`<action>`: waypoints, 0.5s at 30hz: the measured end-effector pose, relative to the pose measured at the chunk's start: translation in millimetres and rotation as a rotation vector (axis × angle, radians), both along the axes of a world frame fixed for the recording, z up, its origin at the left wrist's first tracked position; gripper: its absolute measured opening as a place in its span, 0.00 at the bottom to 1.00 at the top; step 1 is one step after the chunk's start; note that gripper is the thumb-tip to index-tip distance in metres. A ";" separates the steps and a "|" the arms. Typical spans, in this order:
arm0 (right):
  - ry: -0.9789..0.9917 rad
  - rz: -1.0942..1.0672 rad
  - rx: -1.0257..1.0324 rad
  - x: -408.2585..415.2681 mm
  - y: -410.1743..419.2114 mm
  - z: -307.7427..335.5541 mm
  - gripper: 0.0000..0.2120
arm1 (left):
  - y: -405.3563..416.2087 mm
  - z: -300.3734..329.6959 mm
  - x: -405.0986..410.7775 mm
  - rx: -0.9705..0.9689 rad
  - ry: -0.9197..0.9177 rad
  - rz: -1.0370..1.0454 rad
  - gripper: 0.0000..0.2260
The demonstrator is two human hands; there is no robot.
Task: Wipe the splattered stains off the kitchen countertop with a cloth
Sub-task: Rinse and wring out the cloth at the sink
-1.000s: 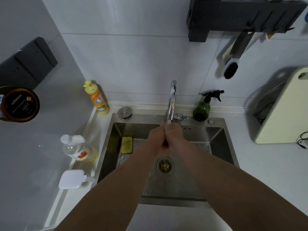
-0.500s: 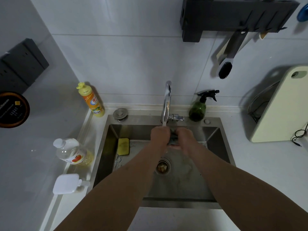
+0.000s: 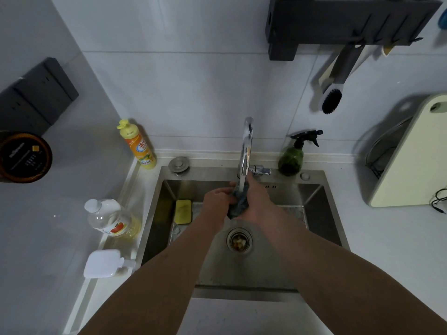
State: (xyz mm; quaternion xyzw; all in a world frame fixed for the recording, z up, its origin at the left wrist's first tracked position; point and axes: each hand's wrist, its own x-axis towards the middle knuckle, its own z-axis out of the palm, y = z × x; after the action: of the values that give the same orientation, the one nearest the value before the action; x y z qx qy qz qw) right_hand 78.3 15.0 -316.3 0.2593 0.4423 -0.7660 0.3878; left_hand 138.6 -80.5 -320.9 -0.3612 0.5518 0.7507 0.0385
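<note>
Blue-grey cloth (image 3: 239, 201) now bunched under faucet (image 3: 246, 146), left hand (image 3: 217, 201) and right hand (image 3: 257, 204) both clamped on it, closer together than before, over sink (image 3: 314, 206)

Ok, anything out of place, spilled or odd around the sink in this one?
Two small things. Food scraps sit in the drain strainer of the sink. A white bottle lies on its side on the counter's left edge, beside an upright clear one. Both hands hold the cloth under the faucet.

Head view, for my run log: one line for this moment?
stage: rinsing | both hands grip dark blue cloth | under chrome faucet | above steel sink
</note>
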 end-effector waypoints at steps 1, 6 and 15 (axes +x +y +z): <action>-0.028 0.010 -0.017 -0.4 1.2 -2.7 0.23 | -0.5 0.7 1.8 -0.019 0.005 -0.014 0.12; -0.079 0.237 -0.102 5.6 7.2 -5.0 0.19 | -5.6 -4.5 -0.2 -0.138 -0.021 -0.052 0.12; 0.247 0.192 0.145 -12.5 -15.5 2.6 0.07 | 12.0 1.8 7.0 0.469 -0.010 0.102 0.19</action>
State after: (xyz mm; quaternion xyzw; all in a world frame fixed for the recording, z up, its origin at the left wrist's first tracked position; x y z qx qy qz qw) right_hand 65.8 -0.5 -313.6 0.1472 0.5635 -0.7175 0.3821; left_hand 145.6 -68.5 -319.1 -0.3736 0.3434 0.8574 0.0862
